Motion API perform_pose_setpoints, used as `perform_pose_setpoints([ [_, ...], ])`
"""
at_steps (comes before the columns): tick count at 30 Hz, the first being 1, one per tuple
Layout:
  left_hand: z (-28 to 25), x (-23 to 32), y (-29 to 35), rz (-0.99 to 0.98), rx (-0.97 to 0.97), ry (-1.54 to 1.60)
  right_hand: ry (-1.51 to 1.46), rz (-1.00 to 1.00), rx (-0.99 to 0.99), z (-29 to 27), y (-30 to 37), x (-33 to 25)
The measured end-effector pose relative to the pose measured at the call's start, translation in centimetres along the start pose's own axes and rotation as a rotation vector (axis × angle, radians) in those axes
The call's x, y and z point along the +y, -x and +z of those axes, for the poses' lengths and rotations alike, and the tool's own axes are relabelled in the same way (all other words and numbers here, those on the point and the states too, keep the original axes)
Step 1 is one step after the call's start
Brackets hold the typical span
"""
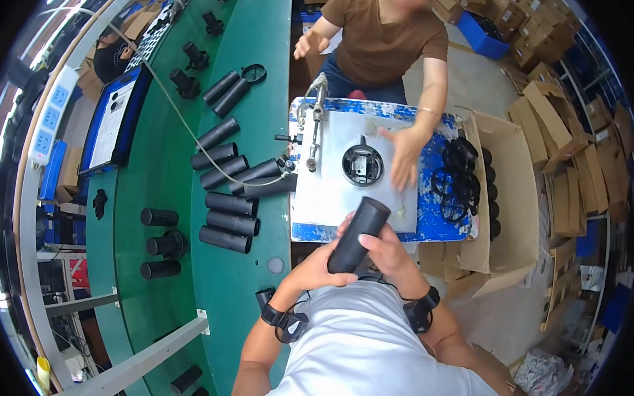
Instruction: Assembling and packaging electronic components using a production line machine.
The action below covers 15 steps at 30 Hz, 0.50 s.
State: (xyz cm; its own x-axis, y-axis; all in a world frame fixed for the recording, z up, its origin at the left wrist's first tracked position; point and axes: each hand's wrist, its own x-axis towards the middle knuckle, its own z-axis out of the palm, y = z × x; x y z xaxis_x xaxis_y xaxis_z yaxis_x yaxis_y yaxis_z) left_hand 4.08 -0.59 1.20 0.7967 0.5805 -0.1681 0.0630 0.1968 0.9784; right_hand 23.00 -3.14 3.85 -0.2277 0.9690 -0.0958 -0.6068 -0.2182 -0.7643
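Observation:
A black cylindrical tube (pixel 360 229) is held tilted in front of my body, its upper end leaning away to the right. My left hand (pixel 320 266) wraps round its lower part, and my right hand (pixel 389 252) grips its side with the thumb on top. Beyond the tube, a round black ring-shaped part (pixel 362 164) with a short stem lies on the white sheet (pixel 331 206) of the blue work table. A metal clamp-like fixture (pixel 316 127) stands at that table's left side. Across from me, a co-worker's open hand (pixel 404 156) reaches over the sheet, slightly blurred.
More black tubes (pixel 231 224) lie in groups on the green bench (pixel 267 47) to my left, with a hose (pixel 186 125) crossing over them. Black rings (pixel 459 183) are heaped at the blue table's right edge, beside an open cardboard box (pixel 518 207). A co-worker (pixel 384 38) sits opposite.

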Motion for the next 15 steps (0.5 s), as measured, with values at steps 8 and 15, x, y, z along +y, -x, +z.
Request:
perform_pose_setpoints([
  [8, -1.8, 2.7, -4.9, 0.108, 0.114, -0.269, 0.448, 0.067, -0.195, -6.4, -3.1, -2.8],
  [15, -5.9, 4.1, -13.6, 0.053, 0.127, -1.252, 2.021, 0.384, 0.397, -10.3, -14.1, -6.1],
])
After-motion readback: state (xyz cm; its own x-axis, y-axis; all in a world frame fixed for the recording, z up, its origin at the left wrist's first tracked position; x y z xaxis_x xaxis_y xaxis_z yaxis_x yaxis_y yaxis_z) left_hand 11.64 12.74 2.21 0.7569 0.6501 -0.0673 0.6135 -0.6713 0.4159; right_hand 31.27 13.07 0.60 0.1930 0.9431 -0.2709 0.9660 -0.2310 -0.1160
